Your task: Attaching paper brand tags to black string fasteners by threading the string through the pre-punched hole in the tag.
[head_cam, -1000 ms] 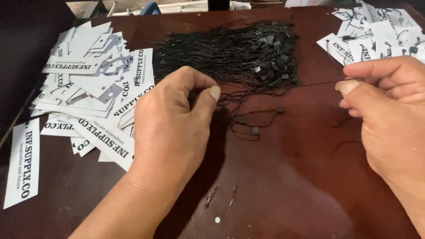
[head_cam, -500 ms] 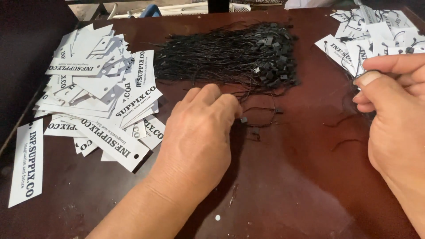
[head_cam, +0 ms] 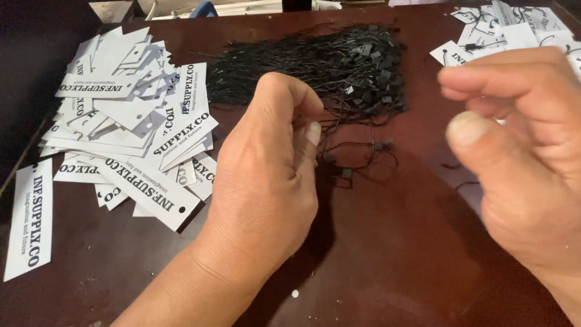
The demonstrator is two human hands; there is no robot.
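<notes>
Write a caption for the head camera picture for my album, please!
Left hand picks at a bundle of black strings on a brown table, white paper tags piled beside it.

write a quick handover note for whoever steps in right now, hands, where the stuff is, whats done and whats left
Left hand: fingers curled at the near edge of the bundle of black strings, pinching at loose strands; grip not clear.
Right hand: raised, thumb and fingers apart, holding nothing visible.
Unstrung white tags piled at left on the brown table.
Done: tags with strings lie far right.
Left: most of the left pile looks unstrung.
</notes>
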